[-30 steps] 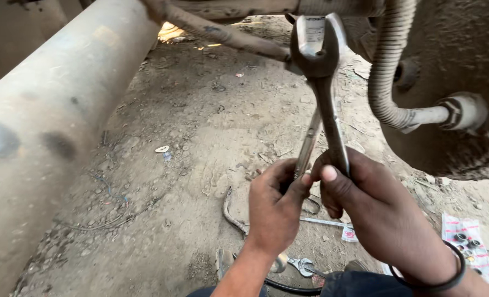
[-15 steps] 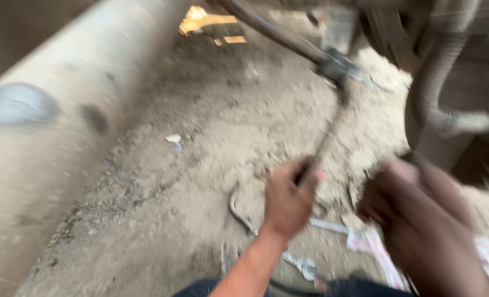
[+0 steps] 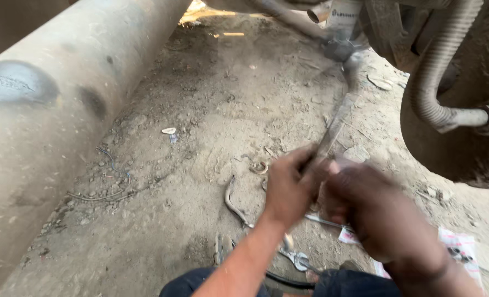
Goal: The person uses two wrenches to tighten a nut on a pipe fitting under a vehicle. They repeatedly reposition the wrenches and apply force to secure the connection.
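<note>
1 long grey metal spanner [image 3: 332, 129] stands steeply tilted above the dirt ground, motion-blurred along its shaft. Its lower handle end is gripped in the left hand [image 3: 288, 190], with the right hand [image 3: 373, 212] just beside it. Its upper head meets a dark fitting on the pipe overhead; the exact seating cannot be made out.

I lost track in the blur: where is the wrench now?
In the head view the wrench runs up right of centre, its lower end gripped by the left hand with the right hand beside it, its head up near the corrugated hose.
</note>
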### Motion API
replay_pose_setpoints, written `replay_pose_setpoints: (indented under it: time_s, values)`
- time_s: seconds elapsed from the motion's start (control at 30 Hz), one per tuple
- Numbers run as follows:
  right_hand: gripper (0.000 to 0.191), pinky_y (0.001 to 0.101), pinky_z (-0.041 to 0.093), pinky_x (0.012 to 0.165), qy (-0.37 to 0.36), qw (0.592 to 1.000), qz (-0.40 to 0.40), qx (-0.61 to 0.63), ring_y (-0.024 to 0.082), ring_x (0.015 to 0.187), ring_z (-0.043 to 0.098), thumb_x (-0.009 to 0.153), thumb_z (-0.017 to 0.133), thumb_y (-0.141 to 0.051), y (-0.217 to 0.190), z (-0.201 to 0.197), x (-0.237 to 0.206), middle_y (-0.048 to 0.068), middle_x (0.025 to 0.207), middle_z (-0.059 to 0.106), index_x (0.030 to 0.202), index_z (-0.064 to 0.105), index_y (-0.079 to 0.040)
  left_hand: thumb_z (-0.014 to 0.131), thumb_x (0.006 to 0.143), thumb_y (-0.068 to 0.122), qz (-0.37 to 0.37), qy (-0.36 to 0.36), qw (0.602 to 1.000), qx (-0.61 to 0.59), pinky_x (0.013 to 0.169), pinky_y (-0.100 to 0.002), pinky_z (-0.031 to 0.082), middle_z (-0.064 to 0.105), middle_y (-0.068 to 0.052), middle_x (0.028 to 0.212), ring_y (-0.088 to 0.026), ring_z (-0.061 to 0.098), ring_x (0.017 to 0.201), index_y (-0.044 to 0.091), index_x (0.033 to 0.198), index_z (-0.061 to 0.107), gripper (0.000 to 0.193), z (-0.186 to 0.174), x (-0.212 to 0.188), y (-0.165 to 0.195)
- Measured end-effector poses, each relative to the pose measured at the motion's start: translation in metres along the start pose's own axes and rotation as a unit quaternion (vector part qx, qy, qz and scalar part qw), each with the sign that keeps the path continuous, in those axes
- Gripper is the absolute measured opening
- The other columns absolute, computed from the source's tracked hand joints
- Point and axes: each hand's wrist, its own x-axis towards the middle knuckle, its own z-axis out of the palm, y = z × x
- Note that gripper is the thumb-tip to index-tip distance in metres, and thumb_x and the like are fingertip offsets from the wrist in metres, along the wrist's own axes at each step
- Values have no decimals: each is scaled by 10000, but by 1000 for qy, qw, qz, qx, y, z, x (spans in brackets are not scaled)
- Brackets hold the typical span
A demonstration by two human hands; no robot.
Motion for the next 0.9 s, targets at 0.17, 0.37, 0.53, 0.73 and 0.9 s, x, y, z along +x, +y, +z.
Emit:
replay_pose_setpoints:
  time_s: [0.17,0.37,0.53,0.73,0.9]
  values:
    - [238,430,422,559,-38,970,-66,230,250,623,460,1075,515,-185,2,7,-49,76,688,460,918,539,-8,598,966,354,13,9,998,65,523,-323,444,560,15,652,-112,540,589,30,968,713,344,-2,0,8]
    - [196,436,383,565,59,971,-105,209,245,640,434,1054,519,-146,37,-49,-31,80,709,445,915,534,-9,624,1002,397,-30,-9,998,55,439,-307,375,524,34,611,-104,481,524,52,923,712,365,4,-3,-20]
    - [161,440,351,569,36,998,-32,47,242,654,413,1037,523,-113,1,2,-5,84,725,432,913,530,-9,650,951,392,-64,-19,997,43,426,-264,411,562,49,591,-75,544,500,107,1060,698,308,2,0,-27]
    - [171,432,386,618,10,947,-141,289,217,626,433,1067,457,-76,10,24,-47,86,655,431,940,516,23,607,1037,259,-74,-37,993,86,429,-317,368,515,10,617,-127,478,507,-9,888,704,322,-1,-6,-33]
    - [165,450,403,600,73,954,-159,244,224,611,440,1059,460,-75,31,-5,-49,96,645,427,926,503,12,634,950,192,-108,1,991,75,458,-286,367,559,13,653,-100,478,538,35,1039,718,199,-8,-16,-43]
